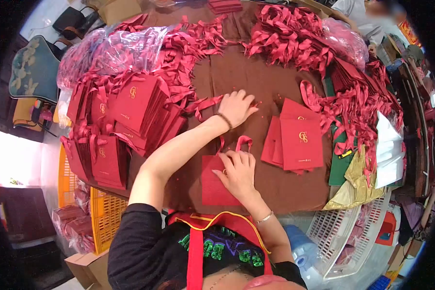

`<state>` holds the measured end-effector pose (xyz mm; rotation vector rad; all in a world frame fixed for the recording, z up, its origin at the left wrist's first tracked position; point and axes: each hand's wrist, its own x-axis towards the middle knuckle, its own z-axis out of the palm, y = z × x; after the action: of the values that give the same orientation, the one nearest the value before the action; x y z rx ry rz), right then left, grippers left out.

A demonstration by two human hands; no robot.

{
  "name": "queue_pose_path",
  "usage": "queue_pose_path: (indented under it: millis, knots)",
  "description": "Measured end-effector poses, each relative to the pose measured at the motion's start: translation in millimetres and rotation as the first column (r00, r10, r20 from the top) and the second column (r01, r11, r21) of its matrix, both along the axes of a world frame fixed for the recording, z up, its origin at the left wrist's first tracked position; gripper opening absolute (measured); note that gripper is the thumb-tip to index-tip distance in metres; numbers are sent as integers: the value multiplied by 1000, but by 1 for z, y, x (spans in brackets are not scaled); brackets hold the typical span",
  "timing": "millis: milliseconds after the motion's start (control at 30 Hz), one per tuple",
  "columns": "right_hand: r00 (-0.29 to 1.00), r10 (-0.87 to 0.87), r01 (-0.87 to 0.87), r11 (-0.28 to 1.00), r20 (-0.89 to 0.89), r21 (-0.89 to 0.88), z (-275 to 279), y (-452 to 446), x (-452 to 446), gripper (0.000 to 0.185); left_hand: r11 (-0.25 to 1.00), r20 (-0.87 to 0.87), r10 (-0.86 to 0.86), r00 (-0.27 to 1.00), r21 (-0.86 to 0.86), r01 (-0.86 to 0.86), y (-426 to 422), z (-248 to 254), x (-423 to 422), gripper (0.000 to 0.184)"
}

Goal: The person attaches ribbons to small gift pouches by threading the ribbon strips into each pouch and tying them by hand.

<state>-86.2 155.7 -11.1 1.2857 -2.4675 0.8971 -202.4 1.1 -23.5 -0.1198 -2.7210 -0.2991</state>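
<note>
A red gift bag (214, 186) with ribbon handles lies flat at the near edge of the brown-covered table. My right hand (239, 174) is on its top part, with bent fingers at the upper edge beside a ribbon loop (245, 142) and the thumb on the bag's face. My palm hides most of its gold print. Farther out, my left hand (237, 108), with a beaded bracelet at the wrist, rests on the brown cloth (222, 72), fingers apart. Small red bits lie near its fingertips. A loose red ribbon (205, 104) runs beside it.
Stacked red bags (137, 104) stand at the left, and a fanned pile of bags (302, 140) lies right of my hands. Heaps of ribbon handles (290, 36) line the far side. Orange crates (106, 217) and a white crate (333, 227) stand below the table. Another person is at far right.
</note>
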Motion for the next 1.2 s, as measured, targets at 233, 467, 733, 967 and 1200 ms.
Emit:
queue_pose_path:
  millis: [233,467,733,967,1200]
  knots:
    - [991,-117,109,987,64,119,6,14,-13,30,784,-4,-46,999,620,39,-13,15,10,15]
    - [703,-71,69,997,708,31,18,30,-26,19,683,210,-96,973,725,-90,-47,71,143,14]
    - [469,22,35,998,883,-43,17,32,-30,21,723,173,-66,983,687,-72,11,40,193,15]
    - [487,51,-52,998,872,-29,21,34,-30,22,833,112,-79,991,553,4,19,23,189,9]
    - [346,105,-57,994,932,-91,7,38,-29,24,886,48,-56,997,463,27,29,23,190,5]
